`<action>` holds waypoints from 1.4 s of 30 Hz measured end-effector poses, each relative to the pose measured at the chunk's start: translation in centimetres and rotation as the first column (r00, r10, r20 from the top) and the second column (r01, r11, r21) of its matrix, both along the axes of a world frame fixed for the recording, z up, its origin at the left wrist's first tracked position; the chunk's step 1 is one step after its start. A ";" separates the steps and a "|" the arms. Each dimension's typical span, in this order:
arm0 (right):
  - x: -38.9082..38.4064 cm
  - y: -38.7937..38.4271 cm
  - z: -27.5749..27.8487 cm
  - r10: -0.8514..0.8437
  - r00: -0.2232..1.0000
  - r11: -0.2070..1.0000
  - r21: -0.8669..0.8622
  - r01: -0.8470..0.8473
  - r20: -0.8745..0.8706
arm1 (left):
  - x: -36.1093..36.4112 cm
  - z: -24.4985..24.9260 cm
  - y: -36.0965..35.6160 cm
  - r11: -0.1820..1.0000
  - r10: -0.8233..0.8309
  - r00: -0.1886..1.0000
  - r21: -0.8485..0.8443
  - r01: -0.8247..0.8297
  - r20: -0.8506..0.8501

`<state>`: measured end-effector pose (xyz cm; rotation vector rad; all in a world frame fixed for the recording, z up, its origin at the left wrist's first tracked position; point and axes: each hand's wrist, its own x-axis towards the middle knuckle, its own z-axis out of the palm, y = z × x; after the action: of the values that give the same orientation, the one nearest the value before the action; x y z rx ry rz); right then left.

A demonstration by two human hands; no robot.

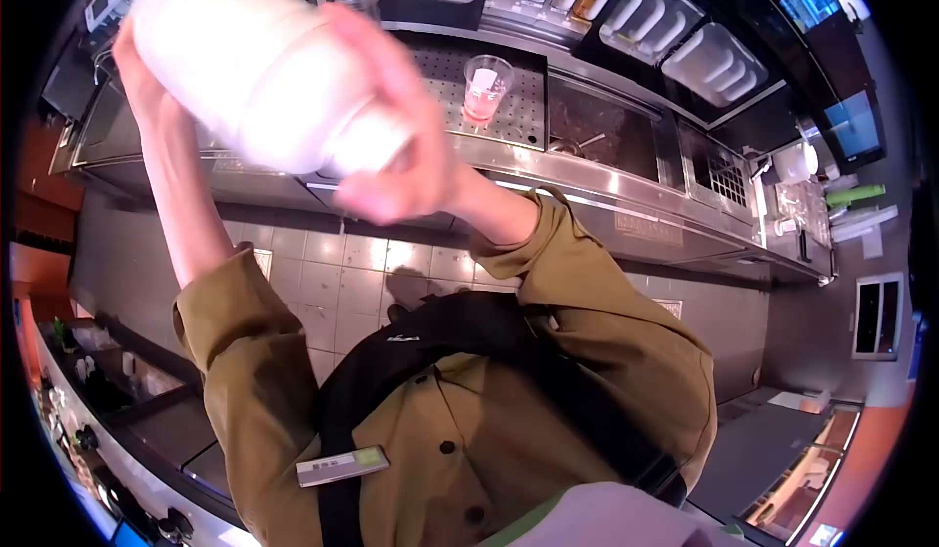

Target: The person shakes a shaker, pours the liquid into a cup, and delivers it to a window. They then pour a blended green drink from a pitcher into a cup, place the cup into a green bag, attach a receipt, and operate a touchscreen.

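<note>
Raised close to the camera is a large white shaker [235,68], tilted, with its narrow capped end toward the lower right. My right hand [406,146] wraps around that capped end, somewhat smeared by motion. At the wide end, my left hand [132,68] grips from the far side; most of its fingers are behind the shaker. Beyond my right hand, a clear plastic cup [486,89] with pinkish-red contents at the bottom stands upright on a perforated metal drain tray [440,68]. Neither hand touches the cup.
A steel counter edge [606,180] runs across in front of me. Right of the tray is a recessed sink [606,136] with a metal utensil. Lidded containers with white handles [650,19] line the back. A green-handled item [856,195] lies far right.
</note>
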<state>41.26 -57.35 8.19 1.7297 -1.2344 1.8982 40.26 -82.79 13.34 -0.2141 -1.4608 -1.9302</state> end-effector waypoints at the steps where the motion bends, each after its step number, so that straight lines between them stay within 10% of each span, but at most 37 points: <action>1: 1.1 0.2 2.2 -0.013 0.999 0.992 -0.125 0.020 0.051 | 0.4 0.5 0.5 0.999 0.024 0.999 0.030 -0.024 0.029; 4: 2.4 0.8 0.6 -0.078 0.993 0.934 -0.355 0.042 -0.088 | 4.5 4.1 3.5 0.716 0.057 0.966 0.664 -0.215 0.252; 6: -2.5 0.8 1.7 0.060 0.998 0.993 -0.101 -0.061 -0.012 | 4.9 1.2 3.3 0.991 -0.011 0.992 0.128 0.027 -0.123; 9: -2.5 1.9 1.0 0.126 0.991 0.992 -0.008 -0.126 0.042 | 0.3 -0.1 1.2 0.989 0.076 0.994 -0.124 -0.085 -0.081; 14: 0.5 4.2 -0.9 0.072 0.985 0.992 -0.093 -0.088 -0.160 | 3.6 -0.4 3.8 0.934 -0.335 0.905 0.032 0.355 -0.261; 19: -0.8 4.1 -0.7 0.148 0.989 0.989 -0.018 -0.148 0.015 | 3.8 4.1 11.1 0.875 0.304 0.952 0.380 -0.298 0.047; 22: 0.6 6.6 -2.8 0.144 0.989 0.989 0.011 -0.144 0.017 | 3.4 1.4 7.6 0.884 0.069 0.995 0.467 -0.027 -0.074; 24: -1.5 5.0 -1.6 0.150 0.963 0.981 0.087 -0.173 0.222 | -1.2 -1.2 3.0 0.923 -0.303 0.935 0.185 0.336 -0.185; 26: -2.1 5.4 -0.7 0.137 0.925 0.981 0.081 -0.176 0.354 | 0.3 -0.8 5.8 0.985 -0.009 0.999 0.169 0.016 -0.042; 28: -0.8 7.7 -2.3 0.181 0.942 0.972 0.092 -0.215 0.284 | 5.2 2.3 13.6 0.965 0.083 0.966 0.260 -0.018 -0.244; 30: 0.4 9.7 -4.1 0.187 0.951 0.967 0.123 -0.222 0.245 | 2.6 5.9 20.0 0.509 0.766 0.536 0.175 -0.843 0.355; 32: 0.3 9.2 -3.7 0.125 0.908 0.971 0.139 -0.195 0.399 | 0.3 -1.7 9.7 0.960 0.232 0.973 0.158 -0.230 0.008; 34: -0.7 7.9 -2.1 0.174 0.887 0.977 0.040 -0.211 0.428 | 0.4 -3.8 8.1 0.819 -0.317 0.939 0.461 0.343 -0.135; 35: -1.6 7.0 -1.4 0.237 0.890 0.968 -0.020 -0.249 0.390 | 2.5 -0.4 13.7 0.951 0.292 0.956 0.120 -0.286 -0.032; 37: -0.6 9.7 -2.3 0.277 0.923 0.937 0.140 -0.321 0.266 | 3.7 0.2 17.8 0.939 0.221 0.955 0.308 -0.154 -0.197; 40: -2.7 9.3 -0.2 0.144 0.931 0.963 0.168 -0.209 0.334 | -1.2 -2.1 9.7 0.976 0.179 0.979 0.112 -0.189 0.095; 42: -1.0 10.0 -0.9 0.207 0.846 0.975 -0.034 -0.219 0.491 | 0.1 -0.6 12.9 0.871 -0.003 0.996 0.489 -0.043 0.092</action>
<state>40.27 -47.35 7.31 1.4872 -1.2641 2.5857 40.38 -69.92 12.78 0.1247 -0.9695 -2.2444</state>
